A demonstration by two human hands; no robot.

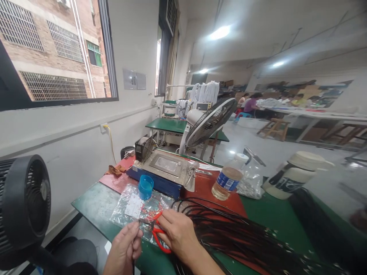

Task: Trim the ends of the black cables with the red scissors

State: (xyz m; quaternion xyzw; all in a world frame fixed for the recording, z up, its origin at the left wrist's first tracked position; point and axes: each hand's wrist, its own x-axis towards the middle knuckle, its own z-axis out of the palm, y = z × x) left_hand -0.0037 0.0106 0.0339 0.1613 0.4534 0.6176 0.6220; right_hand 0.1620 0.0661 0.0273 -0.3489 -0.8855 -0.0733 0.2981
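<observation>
Red-handled scissors [161, 244] are in my right hand [179, 233], whose fingers wrap round the handles. Their dark blades point left, toward the fingertips of my left hand [126, 244]. That hand is pinched closed at the blade tips, and a dark cable hangs below it; what lies between the fingertips is too small to make out. Under both hands is a clear plastic bag [119, 210] with small red bits [146, 210] scattered on it. A blue round cup [146, 187] stands on the bag. Many black cables [229, 229] lie to the right of my right hand.
Behind the bag sits a blue soldering pot [160, 183] with a small fan. A bottle of liquid [226, 181], a bag of metal parts [250, 185] and a large jug [294, 175] stand at the right. A black fan [25, 202] is at the left. People sit farther back.
</observation>
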